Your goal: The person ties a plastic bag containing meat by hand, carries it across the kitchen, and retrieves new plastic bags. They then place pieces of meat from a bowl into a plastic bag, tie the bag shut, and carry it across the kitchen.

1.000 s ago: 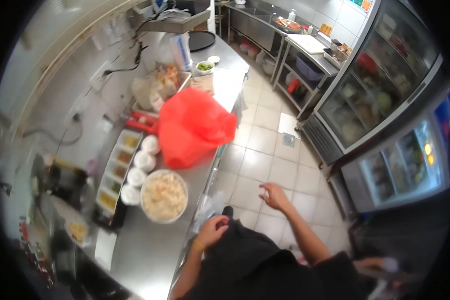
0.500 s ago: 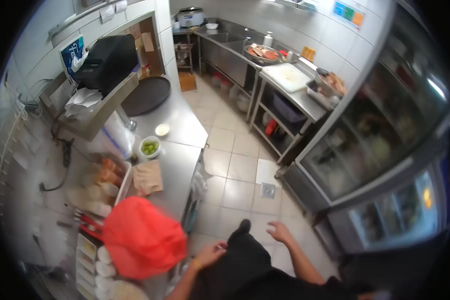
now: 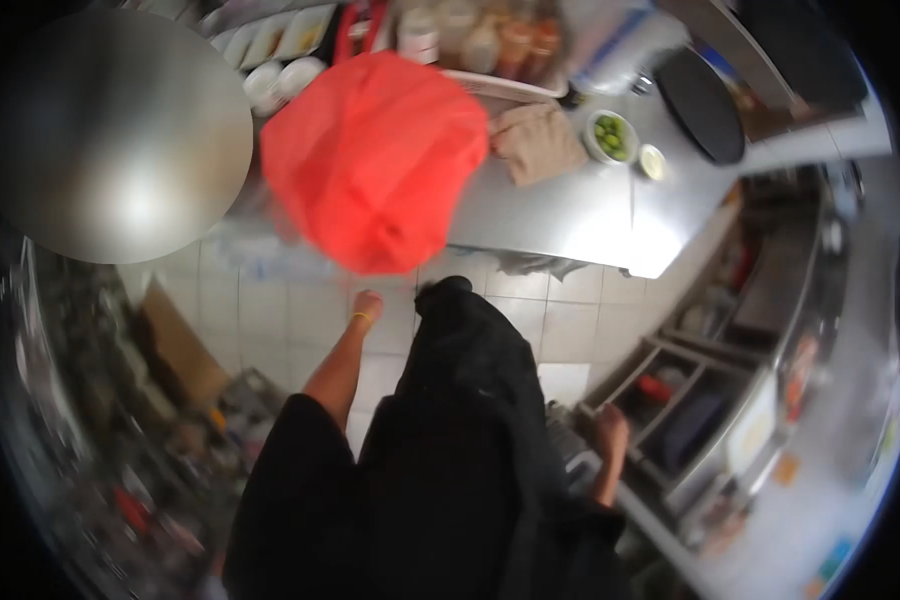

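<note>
My left hand [image 3: 368, 303], with a yellow band at the wrist, hangs over the tiled floor just below a red crumpled bag or cloth [image 3: 380, 165] at the counter's edge. Whether it touches the red thing I cannot make out; its fingers are blurred. My right hand [image 3: 612, 430] is low on the right, beside the metal shelf unit [image 3: 660, 400], its fingers smeared by motion. Nothing shows in either hand. Past the red thing on the steel counter [image 3: 560, 215] lie a beige cloth [image 3: 538, 143], a bowl of green fruit [image 3: 610, 137] and a small white cup [image 3: 652, 162].
A crate of bottles and jars [image 3: 505, 87] stands at the back of the counter, near a black round tray [image 3: 700, 105]. A large round steel surface [image 3: 120, 140] fills the upper left. Cardboard [image 3: 182, 345] and blurred clutter are at lower left.
My view has swung left and down, so the counter now runs across the top. The shelf unit has shifted to the lower right in view. Both hands hang farther apart.
</note>
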A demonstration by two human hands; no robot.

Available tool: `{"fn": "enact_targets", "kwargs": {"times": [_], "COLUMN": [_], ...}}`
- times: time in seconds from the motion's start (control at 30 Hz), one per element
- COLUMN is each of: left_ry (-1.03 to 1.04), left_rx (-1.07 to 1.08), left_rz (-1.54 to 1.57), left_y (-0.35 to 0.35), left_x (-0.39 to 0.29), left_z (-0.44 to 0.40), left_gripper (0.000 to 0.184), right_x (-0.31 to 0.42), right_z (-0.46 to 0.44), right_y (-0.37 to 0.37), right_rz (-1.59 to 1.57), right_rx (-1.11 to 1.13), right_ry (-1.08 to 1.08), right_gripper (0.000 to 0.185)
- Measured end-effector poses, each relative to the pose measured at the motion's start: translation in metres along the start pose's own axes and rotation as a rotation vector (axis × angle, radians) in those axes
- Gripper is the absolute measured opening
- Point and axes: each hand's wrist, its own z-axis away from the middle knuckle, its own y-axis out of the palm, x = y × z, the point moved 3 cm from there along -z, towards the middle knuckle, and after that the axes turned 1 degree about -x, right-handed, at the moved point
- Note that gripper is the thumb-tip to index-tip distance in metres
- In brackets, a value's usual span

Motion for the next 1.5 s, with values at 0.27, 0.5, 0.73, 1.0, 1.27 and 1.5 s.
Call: {"fn": "enact_targets", "kwargs": {"times": [0.27, 0.5, 0.73, 1.0, 1.27, 1.5], "left_ry": [-0.113, -0.098, -0.140, -0.028, 0.079, 0.146], "left_rx": [-0.291, -0.507, -0.612, -0.197, -0.270, -0.360], "left_rz": [0.434, 1.198, 1.581, 1.907, 1.994, 1.773], "left_y": [0.014, -0.053, -0.131, -0.179, -0.176, -0.233], "left_x": [0.065, 0.143, 0.166, 0.188, 0.168, 0.108], "left_z": [0.205, 0.174, 0.028, -0.141, -0.018, 0.143], "left_gripper": [0.008, 0.012, 0.025, 0.030, 0.026, 0.029], "right_x": [0.112, 0.371, 0.388, 0.455, 0.599, 0.634], "right_z": [-0.088, -0.053, 0.024, 0.112, 0.137, 0.206], "right_y": [0.064, 0.105, 0.237, 0.261, 0.372, 0.420], "right_rz": [0.379, 0.058, 0.480, 0.588, 0.619, 0.292], "right_rx": [0.807, 0.753, 1.002, 0.920, 0.735, 0.572], "right_ry": [-0.473, -0.838, -0.576, -0.346, -1.077, -1.565], "right_gripper": [0.033, 0.024, 0.027, 0.024, 0.022, 0.026]}}
